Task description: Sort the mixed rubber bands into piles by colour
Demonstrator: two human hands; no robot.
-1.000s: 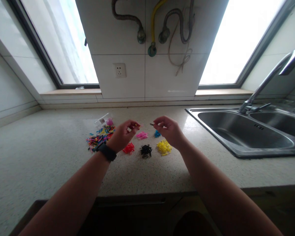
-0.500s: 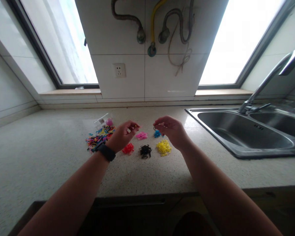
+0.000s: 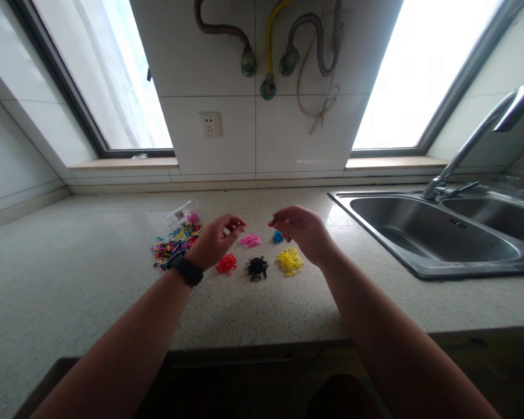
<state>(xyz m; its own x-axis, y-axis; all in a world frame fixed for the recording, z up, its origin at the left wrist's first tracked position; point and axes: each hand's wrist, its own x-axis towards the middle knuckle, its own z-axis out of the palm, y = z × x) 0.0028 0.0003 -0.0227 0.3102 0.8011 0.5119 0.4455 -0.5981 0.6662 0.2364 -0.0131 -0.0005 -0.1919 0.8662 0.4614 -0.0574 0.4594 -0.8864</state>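
Note:
My left hand (image 3: 220,235), a dark watch on its wrist, pinches small rubber bands at its fingertips, with bits of yellow and pink showing. Opposite it, my right hand (image 3: 303,230) is closed on a small dark rubber band (image 3: 275,217). Below and between the hands are sorted piles of rubber bands: pink (image 3: 250,240), blue (image 3: 278,237), red (image 3: 226,263), black (image 3: 257,267) and yellow (image 3: 290,262). A larger mixed-colour pile (image 3: 170,247) lies left of my left hand, partly hidden by it.
A clear plastic bag (image 3: 178,214) with something pink lies behind the mixed pile. To the right a steel double sink (image 3: 436,230) with a tap (image 3: 475,139) is set into the speckled counter (image 3: 91,279). The tiled wall carries a socket (image 3: 210,124) and hoses.
The dark rubber band in my right fingers has turned and sits closer in the pinch. My left hand keeps nearly the same place, and the view has shifted slightly.

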